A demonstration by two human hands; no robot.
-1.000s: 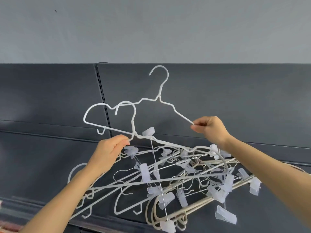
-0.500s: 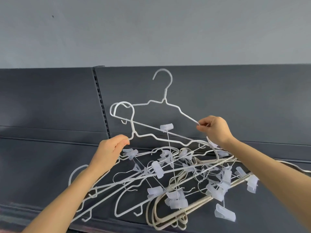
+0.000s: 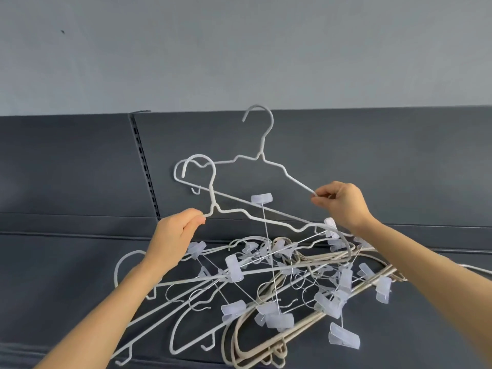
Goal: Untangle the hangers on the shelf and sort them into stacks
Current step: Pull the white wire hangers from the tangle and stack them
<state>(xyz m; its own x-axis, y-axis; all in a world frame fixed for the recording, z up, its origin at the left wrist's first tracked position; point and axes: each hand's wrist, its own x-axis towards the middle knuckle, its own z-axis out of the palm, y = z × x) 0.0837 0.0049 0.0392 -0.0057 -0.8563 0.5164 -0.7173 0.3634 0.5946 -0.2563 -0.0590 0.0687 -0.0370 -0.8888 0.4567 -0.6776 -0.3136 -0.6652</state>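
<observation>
A tangle of white hangers (image 3: 266,275) hangs in the air in front of a dark shelf back panel. My right hand (image 3: 343,203) pinches the right shoulder end of the top white hanger (image 3: 262,155), whose hook points up. My left hand (image 3: 177,233) grips the left shoulder of a second white hanger (image 3: 213,201), just below its neck. A clear clip (image 3: 262,198) on a thin wire hanger sits on the top hanger's bottom bar. Below dangle several clip hangers (image 3: 343,335) and beige hangers (image 3: 253,350), all interlocked.
The dark grey shelf back panel (image 3: 399,161) fills the middle, with a slotted upright rail (image 3: 143,161) at the left. A pale grey wall (image 3: 239,49) rises above it. The shelf surface is not in view.
The top hanger has shifted right and turned, so its left loop now overlaps the second hanger's hook. The clear clip has risen onto the bottom bar. Both hands stay gripped.
</observation>
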